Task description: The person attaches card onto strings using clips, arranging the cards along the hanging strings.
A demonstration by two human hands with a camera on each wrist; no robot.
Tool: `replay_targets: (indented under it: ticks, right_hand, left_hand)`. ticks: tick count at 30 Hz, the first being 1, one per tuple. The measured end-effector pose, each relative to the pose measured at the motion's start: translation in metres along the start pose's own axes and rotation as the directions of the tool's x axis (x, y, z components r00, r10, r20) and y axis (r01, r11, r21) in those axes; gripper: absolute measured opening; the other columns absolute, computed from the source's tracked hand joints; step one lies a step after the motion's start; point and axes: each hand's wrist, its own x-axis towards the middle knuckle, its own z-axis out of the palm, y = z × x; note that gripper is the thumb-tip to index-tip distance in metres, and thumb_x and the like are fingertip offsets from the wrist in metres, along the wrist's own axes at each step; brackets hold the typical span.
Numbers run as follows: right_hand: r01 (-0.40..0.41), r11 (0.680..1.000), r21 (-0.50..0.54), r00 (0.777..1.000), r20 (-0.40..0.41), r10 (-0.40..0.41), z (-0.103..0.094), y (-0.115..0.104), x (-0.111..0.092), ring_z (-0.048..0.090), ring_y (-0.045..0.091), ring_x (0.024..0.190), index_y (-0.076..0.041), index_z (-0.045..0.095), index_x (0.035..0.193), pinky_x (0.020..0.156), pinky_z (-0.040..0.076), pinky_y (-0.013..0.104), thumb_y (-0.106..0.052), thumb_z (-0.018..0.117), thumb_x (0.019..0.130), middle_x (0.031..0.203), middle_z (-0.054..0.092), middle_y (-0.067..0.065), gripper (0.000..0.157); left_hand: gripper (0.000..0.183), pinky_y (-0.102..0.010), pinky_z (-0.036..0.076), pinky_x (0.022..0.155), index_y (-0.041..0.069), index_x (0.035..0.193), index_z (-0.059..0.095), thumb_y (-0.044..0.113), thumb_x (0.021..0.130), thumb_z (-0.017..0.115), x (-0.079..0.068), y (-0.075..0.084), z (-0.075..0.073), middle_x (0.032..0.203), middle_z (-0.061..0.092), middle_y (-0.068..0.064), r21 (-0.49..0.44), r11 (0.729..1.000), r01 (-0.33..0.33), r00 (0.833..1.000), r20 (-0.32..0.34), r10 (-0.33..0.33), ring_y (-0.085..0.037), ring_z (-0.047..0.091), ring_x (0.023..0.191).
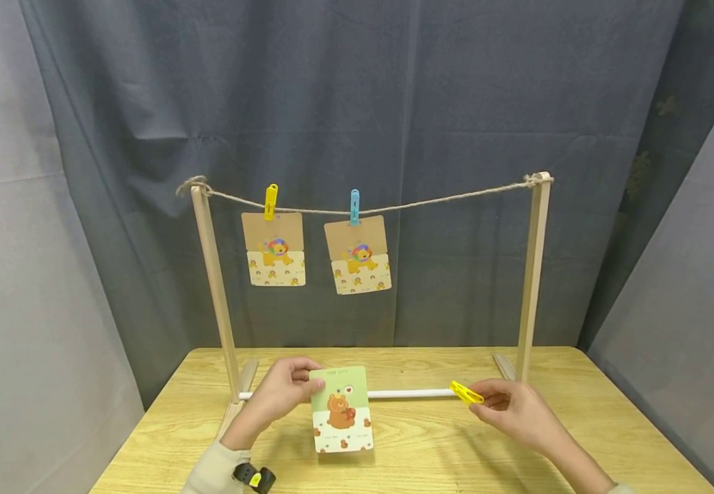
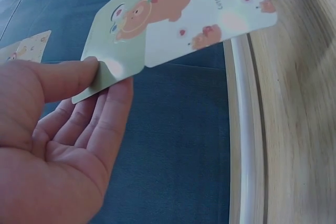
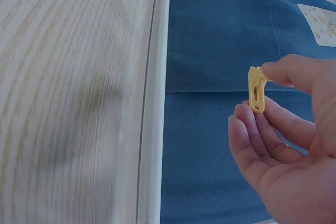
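Observation:
My left hand (image 1: 284,390) pinches the upper left corner of a green and white bear card (image 1: 341,412), thumb in front and fingers behind. In the left wrist view the same card (image 2: 173,22) shows its bear picture and rounded corners. To the right, my right hand (image 1: 514,410) holds a yellow clothespin (image 1: 467,393) between thumb and fingers. The right wrist view shows this clothespin (image 3: 256,89) from the side. Both hands are above the table, below the rope (image 1: 450,198).
Two lion cards hang from the rope, the left one (image 1: 275,267) under a yellow clothespin (image 1: 271,202), the other (image 1: 360,264) under a blue clothespin (image 1: 354,207). Wooden posts (image 1: 213,288) (image 1: 533,274) carry the rope. A white rod (image 1: 412,394) runs low between them, above the wooden table (image 1: 431,439).

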Motion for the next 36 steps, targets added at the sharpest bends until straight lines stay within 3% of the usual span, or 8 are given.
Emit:
replay_targets:
  ticks: [6,25,32,36]
  right_hand:
    - [-0.004,1.0,0.008,1.0,-0.008,0.004,-0.001,-0.004,-0.001,0.07,0.014,0.083,-0.009,0.075,0.116,0.07,0.058,0.026,-0.028,0.084,0.088,0.101,0.076,0.002,0.035]
    - [-0.015,1.0,0.022,0.998,-0.068,0.016,-0.003,-0.017,-0.003,0.071,0.013,0.084,-0.009,0.074,0.115,0.07,0.058,0.026,-0.028,0.085,0.087,0.101,0.075,0.002,0.035]
    - [-0.004,1.0,0.028,0.996,-0.086,0.007,-0.003,-0.017,-0.003,0.071,0.013,0.084,-0.01,0.075,0.115,0.071,0.058,0.026,-0.027,0.085,0.088,0.1,0.075,0.002,0.034]
    - [0.0,1.0,0.032,0.995,-0.096,0.003,-0.004,-0.018,-0.004,0.071,0.013,0.083,-0.009,0.074,0.116,0.07,0.058,0.026,-0.026,0.085,0.088,0.101,0.075,0.002,0.035]
  left_hand:
    - [0.022,-0.049,0.061,0.082,0.005,0.118,0.071,0.014,0.097,0.073,0.0,0.003,-0.001,0.096,0.074,-0.008,0.021,1.0,-0.009,1.0,-0.014,0.009,-0.021,0.072,0.087]
    - [0.025,-0.05,0.061,0.079,0.006,0.116,0.073,0.02,0.096,0.076,-0.001,0.009,0.001,0.094,0.075,-0.005,0.041,0.999,-0.031,0.998,-0.045,0.033,-0.02,0.072,0.087]
    - [0.025,-0.037,0.061,0.076,0.006,0.115,0.073,0.022,0.096,0.076,-0.003,0.012,0.002,0.097,0.077,-0.006,0.054,0.997,-0.049,0.997,-0.053,0.052,-0.019,0.073,0.089]
    - [0.025,-0.039,0.061,0.078,0.006,0.116,0.073,0.022,0.096,0.076,-0.004,0.014,0.002,0.098,0.078,-0.006,0.045,0.998,-0.054,0.997,-0.056,0.057,-0.019,0.073,0.09]
